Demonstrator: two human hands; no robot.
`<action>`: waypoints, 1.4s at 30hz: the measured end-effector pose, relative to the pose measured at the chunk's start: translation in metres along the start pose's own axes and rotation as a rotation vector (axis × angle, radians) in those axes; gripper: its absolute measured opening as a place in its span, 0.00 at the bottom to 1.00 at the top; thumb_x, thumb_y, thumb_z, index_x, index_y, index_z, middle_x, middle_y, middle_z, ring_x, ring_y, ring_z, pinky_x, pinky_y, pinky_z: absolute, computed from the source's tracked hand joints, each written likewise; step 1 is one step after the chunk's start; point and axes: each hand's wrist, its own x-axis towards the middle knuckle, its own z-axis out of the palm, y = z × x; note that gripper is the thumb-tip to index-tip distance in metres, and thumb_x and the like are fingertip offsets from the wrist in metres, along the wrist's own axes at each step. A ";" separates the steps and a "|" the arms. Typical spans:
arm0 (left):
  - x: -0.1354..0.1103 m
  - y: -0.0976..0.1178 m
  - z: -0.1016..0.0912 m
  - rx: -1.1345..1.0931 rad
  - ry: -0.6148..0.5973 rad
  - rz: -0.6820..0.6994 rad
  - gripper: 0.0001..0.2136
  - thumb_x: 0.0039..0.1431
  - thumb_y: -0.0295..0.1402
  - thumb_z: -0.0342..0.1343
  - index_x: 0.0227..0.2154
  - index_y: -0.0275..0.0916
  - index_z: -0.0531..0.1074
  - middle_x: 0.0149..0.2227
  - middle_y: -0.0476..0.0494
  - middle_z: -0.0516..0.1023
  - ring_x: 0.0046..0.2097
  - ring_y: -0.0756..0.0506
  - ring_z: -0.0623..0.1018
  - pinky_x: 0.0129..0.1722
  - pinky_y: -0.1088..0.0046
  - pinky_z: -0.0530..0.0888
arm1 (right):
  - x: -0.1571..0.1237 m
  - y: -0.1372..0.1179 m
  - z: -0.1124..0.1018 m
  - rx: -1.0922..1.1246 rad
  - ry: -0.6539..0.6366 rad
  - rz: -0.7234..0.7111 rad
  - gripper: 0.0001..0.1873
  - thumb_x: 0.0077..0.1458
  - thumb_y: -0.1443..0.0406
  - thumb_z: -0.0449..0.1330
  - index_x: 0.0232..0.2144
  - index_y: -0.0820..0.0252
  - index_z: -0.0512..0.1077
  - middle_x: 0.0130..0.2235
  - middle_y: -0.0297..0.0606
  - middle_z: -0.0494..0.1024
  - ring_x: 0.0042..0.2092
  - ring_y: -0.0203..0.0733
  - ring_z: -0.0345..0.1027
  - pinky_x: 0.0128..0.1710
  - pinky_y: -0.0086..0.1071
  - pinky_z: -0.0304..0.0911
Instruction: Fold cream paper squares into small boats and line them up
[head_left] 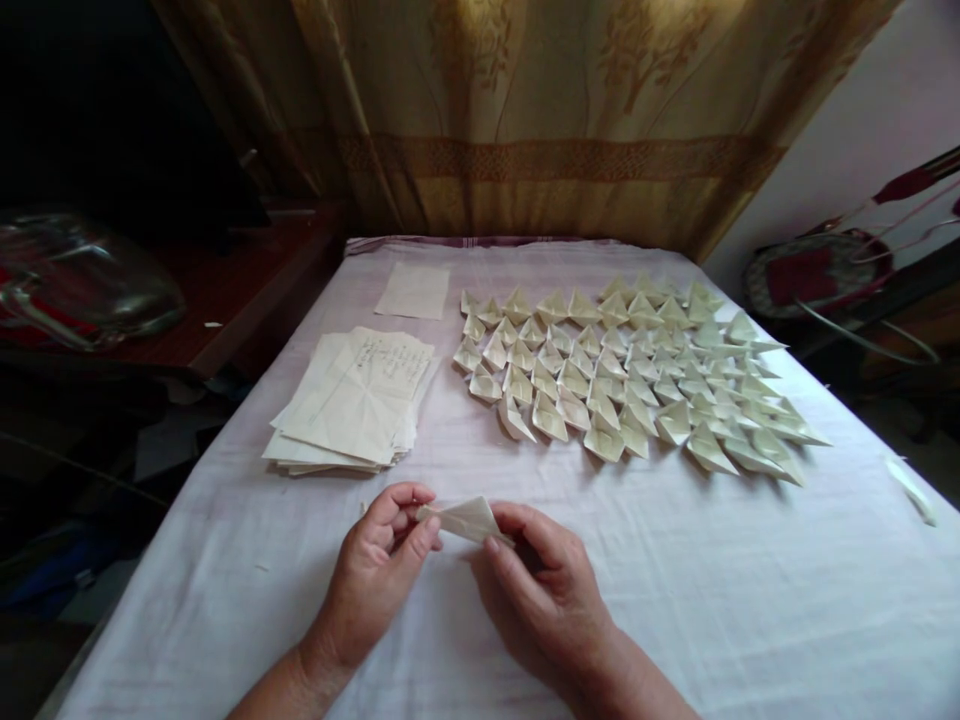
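Between my two hands is a folded piece of pale paper (466,519), its peak pointing up. My left hand (382,555) pinches its left corner between thumb and fingers. The right corner is gripped by my right hand (547,570), thumb in front and fingers behind. Beyond my left hand lies a stack of paper sheets (345,400), the top one creased and bearing handwriting. Several rows of folded paper boats (600,370) stand close together past my right hand.
A single paper sheet (414,291) lies near the far edge of the cloth-covered table (247,590). A small pale strip (911,490) rests by the right edge. Behind hangs a patterned curtain (525,110). At left, a clear plastic-looking item (82,280) sits on a dark red surface.
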 end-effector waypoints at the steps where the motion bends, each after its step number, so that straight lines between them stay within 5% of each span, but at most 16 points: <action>1: -0.001 0.001 0.000 -0.002 -0.009 -0.004 0.13 0.54 0.41 0.59 0.38 0.39 0.68 0.28 0.49 0.79 0.30 0.49 0.78 0.34 0.74 0.75 | -0.001 0.000 0.000 -0.001 0.016 -0.004 0.10 0.58 0.69 0.57 0.41 0.56 0.75 0.31 0.33 0.79 0.30 0.34 0.73 0.31 0.24 0.68; 7: -0.006 -0.001 0.002 -0.006 -0.011 -0.023 0.13 0.60 0.41 0.56 0.42 0.41 0.63 0.25 0.52 0.78 0.29 0.49 0.78 0.33 0.76 0.74 | -0.010 0.008 -0.002 -0.041 0.083 0.003 0.20 0.57 0.69 0.60 0.52 0.55 0.71 0.30 0.32 0.76 0.26 0.32 0.70 0.25 0.21 0.67; 15: -0.006 -0.008 0.004 0.076 0.012 0.066 0.06 0.62 0.37 0.54 0.38 0.41 0.64 0.25 0.53 0.76 0.27 0.50 0.78 0.30 0.77 0.74 | -0.013 0.009 -0.005 -0.089 0.028 0.008 0.19 0.57 0.68 0.60 0.52 0.54 0.71 0.33 0.35 0.79 0.32 0.35 0.75 0.32 0.23 0.70; 21: -0.002 -0.008 0.003 0.130 0.034 0.177 0.09 0.60 0.35 0.53 0.43 0.40 0.68 0.26 0.53 0.76 0.27 0.50 0.78 0.31 0.76 0.75 | -0.005 0.003 0.002 0.063 0.101 0.037 0.17 0.57 0.69 0.57 0.50 0.57 0.70 0.30 0.32 0.75 0.27 0.31 0.69 0.26 0.22 0.66; 27: 0.001 -0.002 -0.003 0.223 -0.145 0.188 0.11 0.57 0.37 0.55 0.39 0.38 0.74 0.27 0.49 0.78 0.27 0.49 0.78 0.28 0.76 0.74 | -0.001 0.011 0.004 0.149 0.084 0.045 0.16 0.57 0.68 0.56 0.49 0.59 0.69 0.29 0.31 0.74 0.27 0.31 0.67 0.27 0.24 0.65; 34: 0.006 -0.001 -0.003 0.279 -0.192 0.233 0.10 0.55 0.39 0.58 0.34 0.38 0.76 0.28 0.49 0.79 0.28 0.49 0.77 0.28 0.77 0.73 | 0.000 0.016 0.007 0.051 0.141 -0.070 0.18 0.56 0.67 0.58 0.50 0.58 0.69 0.31 0.33 0.76 0.27 0.33 0.67 0.28 0.27 0.65; 38: 0.007 0.002 -0.001 0.175 -0.094 0.198 0.11 0.54 0.40 0.58 0.34 0.38 0.75 0.28 0.48 0.79 0.27 0.49 0.77 0.29 0.75 0.75 | 0.003 0.007 0.001 -0.114 0.315 -0.238 0.07 0.55 0.69 0.60 0.38 0.57 0.73 0.35 0.37 0.75 0.36 0.38 0.69 0.36 0.32 0.67; 42: 0.006 0.005 0.001 0.147 -0.089 0.187 0.12 0.52 0.41 0.59 0.34 0.38 0.74 0.29 0.47 0.80 0.27 0.49 0.77 0.29 0.74 0.75 | 0.004 0.001 -0.002 -0.201 0.317 -0.354 0.07 0.57 0.72 0.58 0.32 0.56 0.74 0.32 0.36 0.73 0.35 0.39 0.69 0.37 0.32 0.67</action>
